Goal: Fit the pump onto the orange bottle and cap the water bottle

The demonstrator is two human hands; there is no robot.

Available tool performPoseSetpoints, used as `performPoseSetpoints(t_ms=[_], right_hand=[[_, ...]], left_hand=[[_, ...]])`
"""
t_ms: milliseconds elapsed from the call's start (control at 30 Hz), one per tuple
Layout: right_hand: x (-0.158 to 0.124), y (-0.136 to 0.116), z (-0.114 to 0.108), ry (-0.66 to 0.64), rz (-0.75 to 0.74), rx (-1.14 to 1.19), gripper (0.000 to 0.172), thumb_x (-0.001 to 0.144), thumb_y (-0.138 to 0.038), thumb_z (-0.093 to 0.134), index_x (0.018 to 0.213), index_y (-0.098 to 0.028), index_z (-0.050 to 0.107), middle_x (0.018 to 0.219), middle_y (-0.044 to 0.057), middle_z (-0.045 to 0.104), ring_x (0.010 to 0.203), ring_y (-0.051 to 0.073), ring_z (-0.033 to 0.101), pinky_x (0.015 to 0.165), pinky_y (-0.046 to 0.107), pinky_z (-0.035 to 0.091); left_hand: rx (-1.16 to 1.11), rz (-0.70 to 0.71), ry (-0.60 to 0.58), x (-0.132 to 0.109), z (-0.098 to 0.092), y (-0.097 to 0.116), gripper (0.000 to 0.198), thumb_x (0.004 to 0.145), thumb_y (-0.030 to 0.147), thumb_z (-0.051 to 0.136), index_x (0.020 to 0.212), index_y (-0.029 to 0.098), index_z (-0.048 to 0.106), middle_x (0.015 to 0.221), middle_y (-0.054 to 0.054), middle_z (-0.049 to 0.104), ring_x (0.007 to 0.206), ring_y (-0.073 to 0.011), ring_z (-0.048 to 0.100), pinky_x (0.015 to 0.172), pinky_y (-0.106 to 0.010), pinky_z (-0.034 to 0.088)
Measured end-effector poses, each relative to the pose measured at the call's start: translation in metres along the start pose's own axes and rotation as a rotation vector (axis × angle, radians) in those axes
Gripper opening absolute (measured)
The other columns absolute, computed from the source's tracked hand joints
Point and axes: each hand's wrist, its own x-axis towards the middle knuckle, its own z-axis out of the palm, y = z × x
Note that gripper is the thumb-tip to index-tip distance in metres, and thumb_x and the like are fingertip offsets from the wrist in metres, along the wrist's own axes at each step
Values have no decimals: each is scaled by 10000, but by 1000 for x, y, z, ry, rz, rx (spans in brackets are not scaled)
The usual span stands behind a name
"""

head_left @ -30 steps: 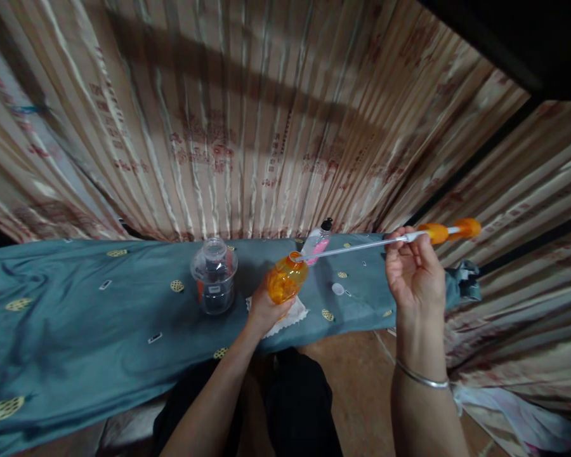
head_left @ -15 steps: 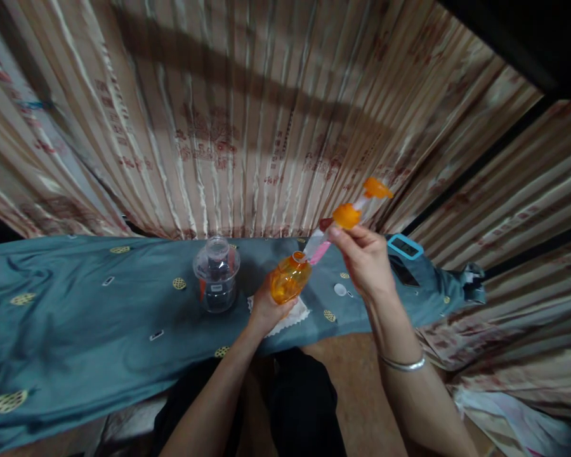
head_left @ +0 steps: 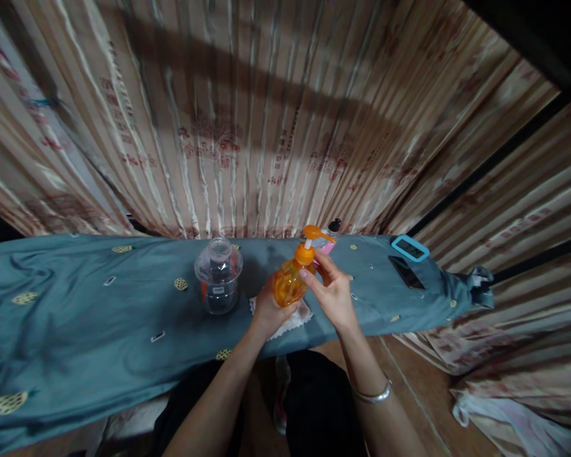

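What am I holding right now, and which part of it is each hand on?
An orange pump bottle: the left hand grips its lower body; the right hand is at the pump collar, though whether it grips is unclear.

The left hand (head_left: 268,311) holds a translucent orange plastic bottle (head_left: 288,287); the right hand (head_left: 334,293) pinches its orange plastic pump top (head_left: 305,255). A clear round plastic container (head_left: 221,279) stands on the teal-clothed table (head_left: 99,317).

A smooth silver-coloured bangle (head_left: 374,398) circles the bare right forearm (head_left: 362,365), a plain narrow band catching the light. The left forearm (head_left: 233,374) is bare too. Black trousers (head_left: 321,400) show below, their folds mostly lost in shadow.
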Motion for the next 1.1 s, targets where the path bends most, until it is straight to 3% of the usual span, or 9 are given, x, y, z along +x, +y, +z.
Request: performPoseSetpoints(t_ms=[167,400,733,900,1100], right_hand=[[5,-5,1,-25,-23,61,542,733,-367,721,1233,-265,537,1326,33,559,1227,168,522,1092,370,378],[23,-12,3,-188,35,186,334,752,-377,699,1055,-248,642,1011,12,710,940,138,657,868,282,514],[21,-13,-7,-319,74,220,304,781,-378,668,1061,-263,640,1107,21,686,1014,157,641,905,307,501],[20,-15,-6,-314,53,148,298,772,-368,675,1041,-243,637,1112,26,684,1040,160,633,903,297,499],[11,-8,0,-212,-5,78,299,797,-369,649,1075,-272,598,1120,0,673,1064,147,617,957,317,469]], left_hand=[[3,-23,-1,0,0,3,538,594,162,739,1092,203,540,1037,-45,703,910,-219,681,828,-378,553],[19,-18,11,-1,1,1,544,606,188,742,1110,199,539,1098,-53,693,966,-224,673,877,-382,541],[9,-29,-13,-3,-1,6,573,604,190,756,1134,186,539,1133,-66,687,999,-237,668,904,-391,537],[-5,-59,-5,-3,-1,6,576,601,185,753,1138,191,543,1120,-60,691,990,-234,670,890,-375,539],[-17,-71,-7,-3,1,4,553,609,187,744,1125,195,546,1091,-61,699,960,-234,678,864,-373,548]])
